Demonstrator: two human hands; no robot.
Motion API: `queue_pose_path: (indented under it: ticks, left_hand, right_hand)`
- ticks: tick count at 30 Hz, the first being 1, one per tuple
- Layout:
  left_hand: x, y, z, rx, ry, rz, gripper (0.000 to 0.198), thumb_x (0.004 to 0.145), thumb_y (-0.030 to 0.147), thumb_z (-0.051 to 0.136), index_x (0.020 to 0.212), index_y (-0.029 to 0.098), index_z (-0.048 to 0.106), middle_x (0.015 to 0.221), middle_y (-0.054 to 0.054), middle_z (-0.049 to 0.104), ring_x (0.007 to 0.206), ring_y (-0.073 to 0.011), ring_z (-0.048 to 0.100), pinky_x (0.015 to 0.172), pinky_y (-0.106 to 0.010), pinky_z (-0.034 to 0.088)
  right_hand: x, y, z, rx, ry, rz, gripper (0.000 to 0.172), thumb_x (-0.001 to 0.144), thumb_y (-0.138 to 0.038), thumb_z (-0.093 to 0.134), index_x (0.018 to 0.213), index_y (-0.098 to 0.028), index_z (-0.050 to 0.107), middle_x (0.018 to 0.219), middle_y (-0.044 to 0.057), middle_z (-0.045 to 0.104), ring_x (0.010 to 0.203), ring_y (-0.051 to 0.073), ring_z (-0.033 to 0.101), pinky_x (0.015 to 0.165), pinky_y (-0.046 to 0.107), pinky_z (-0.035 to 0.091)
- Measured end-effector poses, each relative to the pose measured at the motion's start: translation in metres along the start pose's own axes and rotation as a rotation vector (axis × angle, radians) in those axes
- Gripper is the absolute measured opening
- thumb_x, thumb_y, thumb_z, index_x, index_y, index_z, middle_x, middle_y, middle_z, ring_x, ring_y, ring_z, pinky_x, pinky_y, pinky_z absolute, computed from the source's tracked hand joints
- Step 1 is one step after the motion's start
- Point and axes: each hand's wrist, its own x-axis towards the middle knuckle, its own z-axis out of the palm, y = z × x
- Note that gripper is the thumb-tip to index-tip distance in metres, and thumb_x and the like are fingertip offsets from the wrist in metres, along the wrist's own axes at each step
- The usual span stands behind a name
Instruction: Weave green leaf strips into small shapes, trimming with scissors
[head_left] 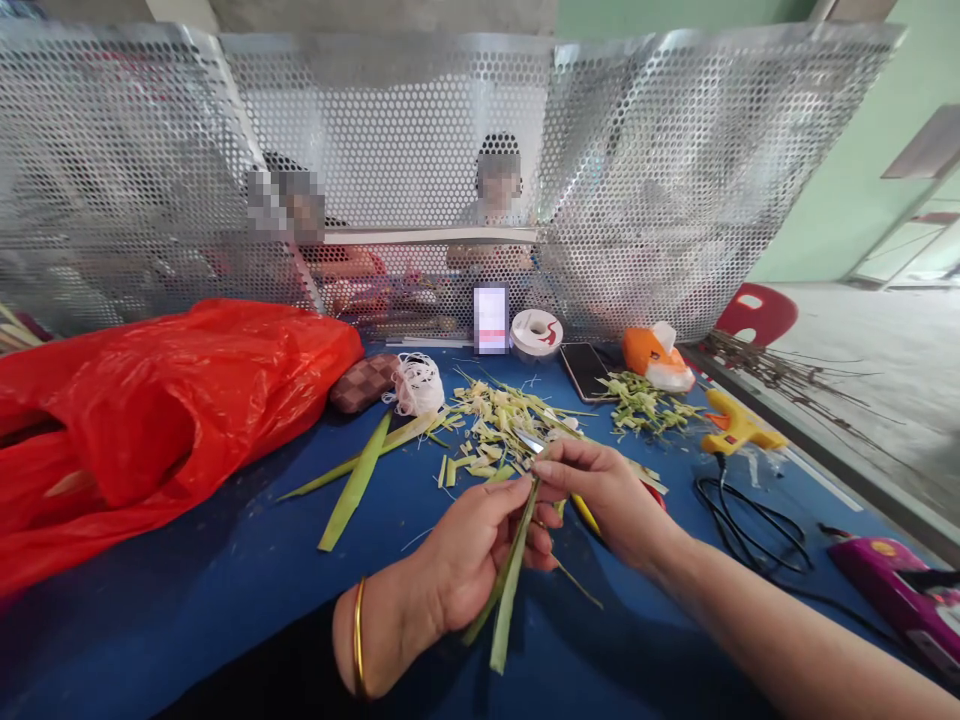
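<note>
My left hand (469, 555), with a gold bangle at the wrist, is closed around a bundle of green leaf strips (510, 585) that hang down past the palm. My right hand (600, 495) pinches the top of the same strips, and it seems to hold scissors too, with a metal blade (531, 441) showing above the fingers and a yellow and red handle (587, 515) below. Both hands hover over the blue table (225, 580). Just beyond them lies a heap of leaf cuttings (499, 420).
A red plastic bag (150, 410) fills the left side. Long leaf strips (360, 480), a thread ball (418, 382), a tape roll (536, 333), a phone (585, 370), a yellow glue gun (739, 425) with black cord (750, 530) and a purple tool (896, 590) lie around. A perforated metal screen (450, 150) stands behind, people beyond it.
</note>
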Motion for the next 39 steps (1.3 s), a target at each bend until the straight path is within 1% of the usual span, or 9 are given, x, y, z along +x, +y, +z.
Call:
queue_pose_path:
  ticks: [3,6,10,12,17,24,29,34,39]
  left_hand:
    - [-0.001,0.001,-0.001,0.068,-0.059,-0.009,0.023,0.088,0.029,0.055,0.091,0.01,0.068,0.077,-0.006,0.063,0.057,-0.0112,0.059,0.062,-0.027,0.053]
    - [-0.003,0.001,-0.002,0.179,-0.103,-0.032,0.02,0.088,0.026,0.056,0.09,0.01,0.068,0.069,-0.003,0.058,0.052,-0.0095,0.054,0.055,-0.024,0.05]
    - [-0.002,0.004,-0.002,0.107,-0.081,0.02,0.02,0.089,0.024,0.052,0.081,0.012,0.065,0.063,0.001,0.051,0.048,-0.0079,0.048,0.048,-0.021,0.044]
    - [0.0,0.009,-0.003,-0.009,-0.02,0.12,0.019,0.09,0.022,0.05,0.081,0.012,0.063,0.064,0.001,0.049,0.05,-0.0076,0.047,0.049,-0.021,0.044]
    - [0.002,0.019,-0.005,-0.19,0.084,0.302,0.014,0.091,0.019,0.048,0.084,0.013,0.06,0.065,0.002,0.046,0.052,-0.0072,0.045,0.051,-0.019,0.043]
    - [0.003,0.013,-0.005,-0.242,0.094,0.352,0.012,0.09,0.021,0.051,0.087,0.013,0.058,0.066,0.002,0.047,0.053,-0.0081,0.045,0.051,-0.02,0.043]
    - [0.004,0.012,-0.005,-0.267,0.081,0.359,0.016,0.093,0.024,0.047,0.088,0.013,0.058,0.066,0.002,0.046,0.053,-0.0082,0.044,0.05,-0.021,0.042]
    - [0.004,0.012,-0.007,-0.305,0.057,0.344,0.02,0.095,0.025,0.045,0.081,0.014,0.055,0.062,0.004,0.04,0.05,-0.0067,0.038,0.047,-0.019,0.036]
    - [0.005,0.011,-0.006,-0.33,0.055,0.315,0.02,0.095,0.026,0.045,0.079,0.015,0.053,0.061,0.005,0.04,0.049,-0.0067,0.037,0.047,-0.019,0.035]
  right_hand:
    - [0.003,-0.002,-0.005,-0.023,0.135,-0.029,0.033,0.068,-0.041,0.078,0.059,-0.018,0.056,0.055,-0.004,0.051,0.051,0.011,0.044,0.052,0.027,0.035]
    - [0.007,-0.006,-0.008,-0.07,0.241,-0.08,0.036,0.064,-0.042,0.08,0.054,-0.017,0.055,0.054,-0.004,0.049,0.055,0.011,0.042,0.056,0.027,0.033]
    - [0.008,-0.008,-0.007,-0.075,0.254,-0.082,0.033,0.062,-0.046,0.08,0.071,-0.017,0.066,0.063,-0.002,0.056,0.058,0.011,0.046,0.06,0.027,0.037]
    - [0.005,-0.006,-0.004,-0.115,0.205,-0.052,0.035,0.065,-0.049,0.078,0.077,-0.017,0.067,0.066,-0.001,0.06,0.058,0.012,0.049,0.06,0.027,0.04]
    - [-0.008,0.005,0.015,-0.225,-0.189,0.208,0.039,0.066,-0.053,0.075,0.065,-0.015,0.065,0.061,0.001,0.062,0.053,0.012,0.056,0.055,0.027,0.044]
    - [-0.019,0.014,0.035,-0.183,-0.092,0.208,0.038,0.066,-0.047,0.076,0.059,-0.016,0.055,0.053,-0.004,0.056,0.043,0.008,0.052,0.048,0.022,0.042]
    - [-0.021,0.014,0.035,-0.147,-0.119,0.294,0.042,0.065,-0.051,0.075,0.061,-0.016,0.053,0.053,-0.004,0.056,0.043,0.007,0.052,0.046,0.021,0.041]
    - [-0.019,0.02,0.036,-0.194,-0.13,0.248,0.043,0.065,-0.053,0.075,0.064,-0.016,0.054,0.051,-0.006,0.052,0.044,0.007,0.05,0.047,0.02,0.041]
    - [-0.02,0.024,0.037,-0.187,-0.182,0.308,0.047,0.067,-0.06,0.069,0.065,-0.014,0.057,0.058,-0.001,0.06,0.048,0.009,0.057,0.049,0.021,0.042]
